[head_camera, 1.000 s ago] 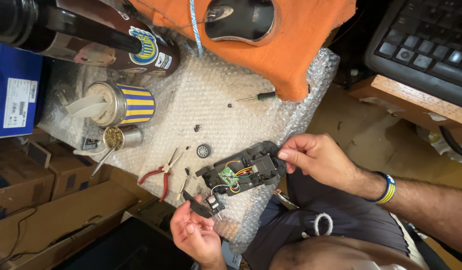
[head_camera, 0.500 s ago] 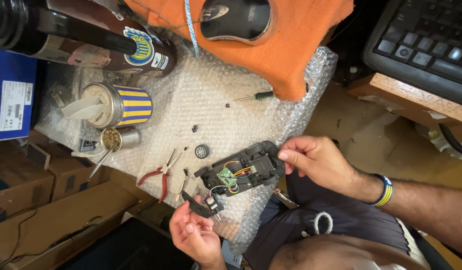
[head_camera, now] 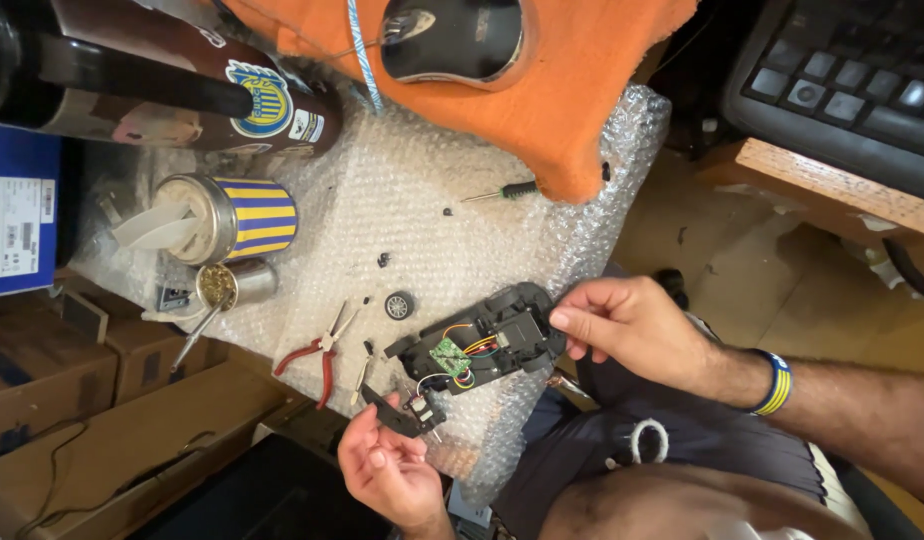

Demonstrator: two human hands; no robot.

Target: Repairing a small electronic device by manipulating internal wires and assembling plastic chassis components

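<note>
Hands stay as they were half a second ago: the right hand (head_camera: 637, 335) pinches the opened black toy car chassis (head_camera: 482, 345) on the bubble wrap (head_camera: 432, 200), while the left hand (head_camera: 387, 470) grips the wired black part (head_camera: 407, 412) just beside it.

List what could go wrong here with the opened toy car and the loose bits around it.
1. Thin wires join the toy car chassis, held by the right hand, to the small black part in the left hand; pulling them apart could tear a joint.
2. The loose wheel and tiny black bits on the bubble wrap could roll off and get lost.
</note>
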